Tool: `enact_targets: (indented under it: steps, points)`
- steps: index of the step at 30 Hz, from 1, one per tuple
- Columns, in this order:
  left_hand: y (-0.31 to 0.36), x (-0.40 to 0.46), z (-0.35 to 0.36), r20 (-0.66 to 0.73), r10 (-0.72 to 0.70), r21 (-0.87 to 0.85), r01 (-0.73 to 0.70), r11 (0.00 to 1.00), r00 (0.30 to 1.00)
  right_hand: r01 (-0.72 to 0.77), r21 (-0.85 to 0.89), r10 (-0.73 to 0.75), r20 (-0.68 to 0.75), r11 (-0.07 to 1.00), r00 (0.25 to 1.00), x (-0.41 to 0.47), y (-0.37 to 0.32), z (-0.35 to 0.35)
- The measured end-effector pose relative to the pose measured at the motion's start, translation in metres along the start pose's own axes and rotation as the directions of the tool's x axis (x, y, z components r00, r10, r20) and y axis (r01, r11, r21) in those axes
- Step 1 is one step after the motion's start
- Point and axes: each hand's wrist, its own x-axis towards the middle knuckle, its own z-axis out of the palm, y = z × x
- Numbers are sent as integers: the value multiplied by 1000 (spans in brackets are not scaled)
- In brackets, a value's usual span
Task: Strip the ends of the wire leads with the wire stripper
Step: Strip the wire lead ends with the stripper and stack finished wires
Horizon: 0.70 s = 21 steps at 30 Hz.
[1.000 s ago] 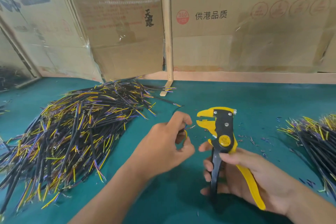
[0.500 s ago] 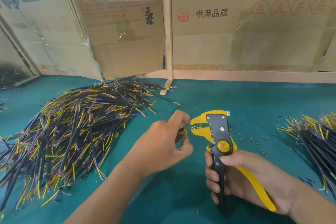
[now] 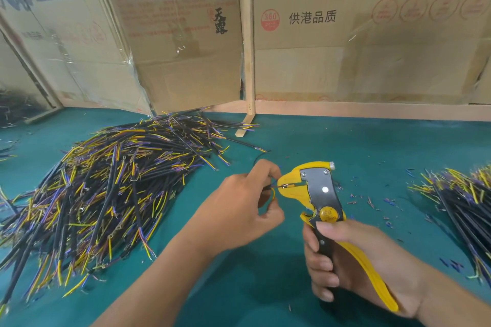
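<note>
The left hand (image 3: 239,204) pinches a wire lead (image 3: 271,187) between thumb and forefinger, its tip poked into the yellow nose of the wire stripper (image 3: 318,202). The right hand (image 3: 353,260) is wrapped round the stripper's black and yellow handles, holding the tool upright above the green table (image 3: 305,138). A big heap of black, yellow and purple leads (image 3: 106,183) lies to the left, a smaller pile (image 3: 462,202) at the right edge. Small insulation scraps (image 3: 372,202) dot the table between the stripper and that pile. Cardboard boxes (image 3: 372,34) stand behind.
</note>
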Motion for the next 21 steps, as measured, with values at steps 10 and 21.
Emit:
enact_targets:
  steps: [10,21]
  points:
    - [3,0,3,-33,-7,-26,7,1000,999,60,-85,-76,-194,995,978,-28,-6,-17]
    - [5,0,3,21,-6,-41,7,999,1000,75,-88,-91,-194,993,977,-30,-5,-19]
